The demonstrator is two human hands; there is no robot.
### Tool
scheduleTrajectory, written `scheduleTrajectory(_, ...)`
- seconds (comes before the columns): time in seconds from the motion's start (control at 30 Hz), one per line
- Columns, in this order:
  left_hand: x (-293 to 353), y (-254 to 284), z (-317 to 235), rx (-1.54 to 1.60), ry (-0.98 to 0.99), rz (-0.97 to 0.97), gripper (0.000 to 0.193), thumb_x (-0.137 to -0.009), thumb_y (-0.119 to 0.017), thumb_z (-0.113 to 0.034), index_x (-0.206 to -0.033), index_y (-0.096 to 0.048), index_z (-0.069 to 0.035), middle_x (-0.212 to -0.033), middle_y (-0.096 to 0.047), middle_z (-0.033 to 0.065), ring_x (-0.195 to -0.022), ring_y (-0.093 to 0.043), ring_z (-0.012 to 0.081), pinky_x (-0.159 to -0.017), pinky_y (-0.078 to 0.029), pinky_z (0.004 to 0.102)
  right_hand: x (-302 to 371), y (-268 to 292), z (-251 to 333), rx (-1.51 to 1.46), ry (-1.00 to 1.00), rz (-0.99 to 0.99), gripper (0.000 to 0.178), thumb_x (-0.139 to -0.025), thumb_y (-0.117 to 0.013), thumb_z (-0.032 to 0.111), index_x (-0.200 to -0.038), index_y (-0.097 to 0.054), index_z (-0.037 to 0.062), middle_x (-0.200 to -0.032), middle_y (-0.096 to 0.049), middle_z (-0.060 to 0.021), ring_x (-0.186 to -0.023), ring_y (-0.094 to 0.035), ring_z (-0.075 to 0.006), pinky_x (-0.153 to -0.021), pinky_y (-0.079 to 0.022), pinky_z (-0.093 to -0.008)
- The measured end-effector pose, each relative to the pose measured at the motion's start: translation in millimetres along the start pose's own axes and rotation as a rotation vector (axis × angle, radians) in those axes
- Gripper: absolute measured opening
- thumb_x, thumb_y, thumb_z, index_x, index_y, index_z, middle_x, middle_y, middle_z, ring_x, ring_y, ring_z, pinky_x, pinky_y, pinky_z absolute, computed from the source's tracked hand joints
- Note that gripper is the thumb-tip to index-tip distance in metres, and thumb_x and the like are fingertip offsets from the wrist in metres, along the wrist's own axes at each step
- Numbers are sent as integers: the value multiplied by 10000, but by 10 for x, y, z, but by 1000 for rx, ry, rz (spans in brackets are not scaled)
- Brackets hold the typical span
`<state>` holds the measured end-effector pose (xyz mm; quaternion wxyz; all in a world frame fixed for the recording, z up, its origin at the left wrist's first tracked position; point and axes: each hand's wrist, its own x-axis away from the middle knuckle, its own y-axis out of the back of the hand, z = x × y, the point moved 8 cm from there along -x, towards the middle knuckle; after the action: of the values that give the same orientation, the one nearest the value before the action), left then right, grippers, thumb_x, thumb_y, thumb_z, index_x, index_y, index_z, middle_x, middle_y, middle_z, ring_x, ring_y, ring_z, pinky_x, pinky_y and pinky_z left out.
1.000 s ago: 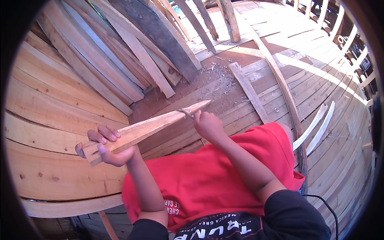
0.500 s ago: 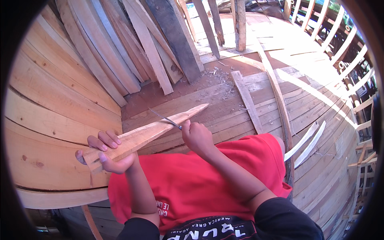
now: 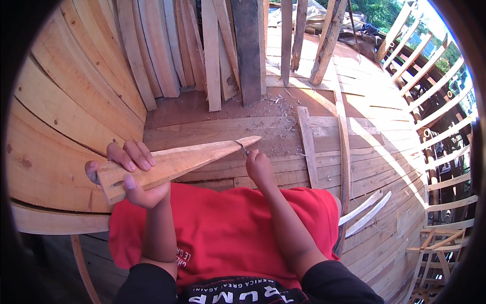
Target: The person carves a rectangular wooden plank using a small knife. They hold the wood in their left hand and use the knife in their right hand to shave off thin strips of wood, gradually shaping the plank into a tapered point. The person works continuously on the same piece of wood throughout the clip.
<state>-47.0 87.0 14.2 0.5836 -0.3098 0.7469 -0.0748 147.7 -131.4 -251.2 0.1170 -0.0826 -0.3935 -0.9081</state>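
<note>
My left hand point(image 3: 151, 194) is wrapped round the broad end of a tapered piece of wood point(image 3: 192, 158), fingers over the top and thumb along the near side. The wood narrows to a point on the right and lies slantwise above my lap. A notch or slot shows at its broad end. In my right hand point(image 3: 261, 169) is a knife point(image 3: 243, 147), the handle mostly hidden in the closed fist. Its thin dark blade rests on the wood close to the pointed tip.
A curved plank wall point(image 3: 61, 142) rises on the left. Several boards point(image 3: 213, 61) lean upright at the back. Shavings point(image 3: 277, 104) litter the plank floor point(image 3: 374, 172). A long batten point(image 3: 344, 152), a short board point(image 3: 307, 144) and two pale curved strips point(image 3: 368, 212) lie to the right.
My right hand has moved the knife along the wood, from its middle toward the pointed tip. The left hand keeps its hold. The whole view has turned slightly.
</note>
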Motion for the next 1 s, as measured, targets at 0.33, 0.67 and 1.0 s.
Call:
scheduleTrajectory(0.33,5,48,-64,-127,-12,-63,469,-854,-532,-177,-1283,-343,-191,-817,-385,35,-605,-395,120,-551,-382,244,194,-96,363,-15,82,69,591,-978,-322,364,-894,-677,-102,-938,-639,-361,-937,-621,-526,-879,-467,-578)
scheduleTrajectory(0.67,-4,-5,-82,-31,-26,-2,527,-827,-619,-178,-1272,-337,-191,-810,-417,36,-594,-415,120,-544,-390,236,161,-96,360,-65,79,135,571,-978,-337,355,-913,-646,-121,-958,-609,-397,-1002,-580,-546,-910,-439,-565)
scheduleTrajectory(1.0,-69,90,-6,-8,-7,38,457,-848,-550,-192,-1265,-363,-177,-820,-395,33,-612,-399,117,-566,-376,242,35,-96,261,97,181,174,555,-986,-339,380,-1004,-616,-100,-1011,-622,-368,-992,-593,-533,-912,-441,-582)
